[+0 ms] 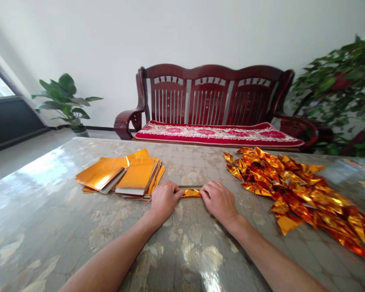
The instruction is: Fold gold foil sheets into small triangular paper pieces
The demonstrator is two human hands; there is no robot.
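Note:
A narrow folded strip of gold foil paper [191, 193] stretches between my two hands, just above or on the table. My left hand [166, 196] pinches its left end, and my right hand [219, 199] pinches its right end. Close by my left hand lie stacks of flat gold foil paper sheets [136, 174], with pale backs showing at the edges. To the right of my right hand spreads a heap of folded gold foil pieces [280, 178], shiny and pointed at the ends. My fingers cover both ends of the strip.
The table [115, 243] has a glossy floral cover. Behind it stands a dark red wooden bench [211, 95] with a red patterned cushion [200, 132]. A clear plastic bag [349, 172] lies at the right. Potted plants [65, 101] flank the bench.

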